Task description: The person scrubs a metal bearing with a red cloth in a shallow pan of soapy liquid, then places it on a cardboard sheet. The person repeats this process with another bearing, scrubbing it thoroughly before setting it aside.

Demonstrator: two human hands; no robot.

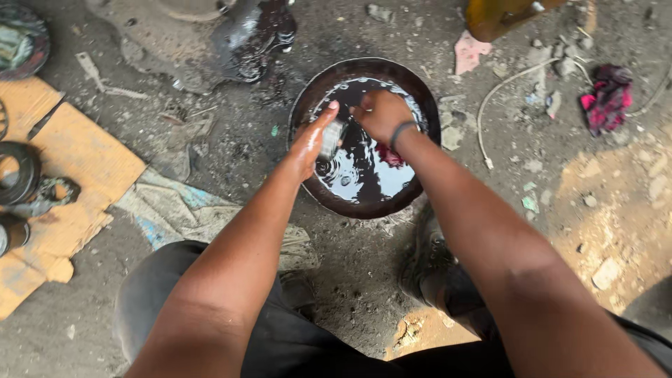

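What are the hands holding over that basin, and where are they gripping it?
A small grey metal part, above the dark liquid in the round basin. The left hand grips its side; the right hand closes over its top.

We see a small grey metal part (331, 138) held just above the dark liquid, wet and shiny, gripped between both hands near the far left of a round dark basin (308, 105). The basin sits on the ground, filled with black, glossy liquid that ripples around a red rag (389, 155) lying right of centre.
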